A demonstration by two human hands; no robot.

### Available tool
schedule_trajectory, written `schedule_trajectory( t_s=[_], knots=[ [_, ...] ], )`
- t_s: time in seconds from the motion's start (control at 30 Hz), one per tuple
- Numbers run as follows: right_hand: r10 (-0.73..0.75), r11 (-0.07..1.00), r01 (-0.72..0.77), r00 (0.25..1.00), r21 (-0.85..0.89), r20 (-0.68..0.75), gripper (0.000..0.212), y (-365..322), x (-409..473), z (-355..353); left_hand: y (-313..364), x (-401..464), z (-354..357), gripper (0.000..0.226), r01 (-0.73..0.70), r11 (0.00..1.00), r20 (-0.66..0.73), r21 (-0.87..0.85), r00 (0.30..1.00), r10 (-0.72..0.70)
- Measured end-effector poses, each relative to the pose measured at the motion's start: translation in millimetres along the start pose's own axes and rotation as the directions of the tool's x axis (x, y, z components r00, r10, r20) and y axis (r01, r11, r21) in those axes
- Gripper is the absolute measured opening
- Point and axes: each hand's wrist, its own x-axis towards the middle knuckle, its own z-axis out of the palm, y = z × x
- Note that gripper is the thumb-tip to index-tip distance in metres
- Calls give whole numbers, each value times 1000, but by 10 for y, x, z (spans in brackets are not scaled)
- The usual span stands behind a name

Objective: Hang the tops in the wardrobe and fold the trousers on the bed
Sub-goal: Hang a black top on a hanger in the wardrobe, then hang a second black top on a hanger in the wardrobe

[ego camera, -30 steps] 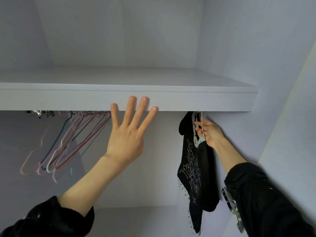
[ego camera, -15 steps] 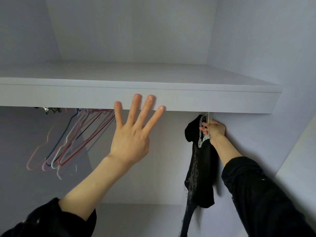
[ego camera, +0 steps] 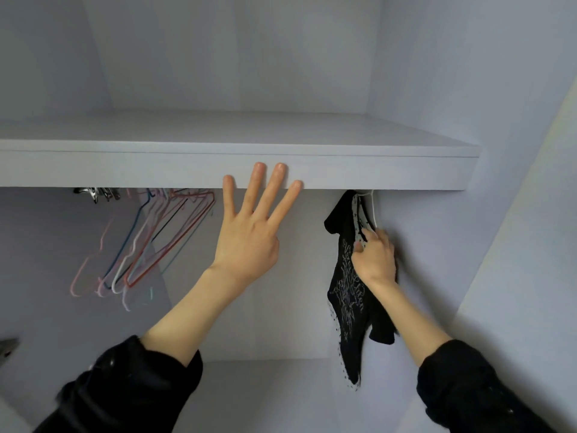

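A black top with a pale printed pattern hangs on a white hanger under the wardrobe shelf, close to the right wall. My right hand is on the top's shoulder area just below the hanger's neck, with fingers and thumb curled on the fabric. My left hand is raised with fingers spread and straight, its fingertips against the shelf's front edge. The rail itself is hidden behind the shelf edge. No trousers or bed are in view.
Several empty wire hangers in pink, blue, white and red hang at the left under the shelf, next to some metal clips. The wardrobe's right side wall is right behind the black top. A metal object pokes in at the left edge.
My right hand has slid down from the hanger's hook to the top's shoulder fabric. The top now hangs from under the shelf. My left hand stays on the shelf edge.
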Motion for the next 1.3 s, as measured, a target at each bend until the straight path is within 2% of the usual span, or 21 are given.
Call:
schedule_trajectory(
  t_s=[0.13, 0.27, 0.4, 0.53, 0.6, 0.67, 0.7, 0.8, 0.87, 0.9, 0.93, 0.97, 1.07, 1.17, 1.23, 1.3],
  knots=[
    [-48, 997, 36, 979, 64, 200, 45, -277, -557, 61, 8, -292, -124, 83, 49, 970, 72, -237, 997, -33],
    [-118, 992, 93, 922, 86, 368, 40, -457, -986, 198, -56, -816, -185, 59, 183, 917, 253, -354, 963, -95],
    [-217, 976, 206, 848, 76, 483, 36, -666, -1331, 444, -197, -1420, -305, 50, 399, 876, 460, -272, 853, -246],
    [-373, 922, 359, 722, 145, 583, 33, -1007, -1735, 808, -369, -2172, -622, 45, 605, 788, 548, -112, 699, -459],
    [-454, 878, 427, 600, 216, 659, 32, -1223, -2068, 976, -419, -2621, -930, 43, 721, 693, 565, -3, 574, -594],
    [-519, 826, 478, 438, 299, 734, 32, -1437, -2540, 1120, -409, -3144, -1369, 41, 813, 571, 542, 112, 431, -721],
    [-539, 807, 490, 385, 329, 749, 31, -1501, -2696, 1135, -394, -3319, -1499, 41, 840, 524, 534, 140, 382, -755],
    [-632, 692, 549, 147, 469, 761, 30, -1792, -3503, 1246, -252, -4037, -2209, 39, 903, 337, 448, 267, 193, -873],
    [-666, 606, 563, -28, 562, 746, 29, -1962, -4004, 1238, -156, -4436, -2609, 37, 909, 220, 371, 354, 79, -925],
    [-669, 531, 574, -169, 624, 724, 29, -2094, -4526, 1222, -17, -4773, -3008, 37, 908, 93, 297, 408, -35, -954],
    [-664, 504, 562, -233, 655, 711, 29, -2157, -4809, 1211, 67, -4954, -3211, 36, 910, 26, 252, 414, -87, -964],
    [-660, 501, 545, -262, 672, 704, 29, -2175, -4896, 1190, 85, -5019, -3268, 36, 917, 5, 250, 400, -104, -963],
    [-630, 399, 487, -471, 777, 618, 30, -2359, -5800, 1107, 360, -5516, -3917, 37, 875, -195, 117, 443, -272, -955],
    [-571, 287, 438, -636, 852, 519, 30, -2593, -6667, 995, 611, -6005, -4498, 35, 828, -372, -53, 420, -387, -921],
    [-528, 229, 389, -721, 893, 449, 30, -2752, -7307, 956, 742, -6344, -4862, 34, 791, -473, -149, 388, -453, -879],
    [-507, 206, 350, -760, 914, 406, 30, -2900, -7701, 938, 776, -6577, -5078, 33, 773, -529, -205, 350, -488, -848]
  ],
)
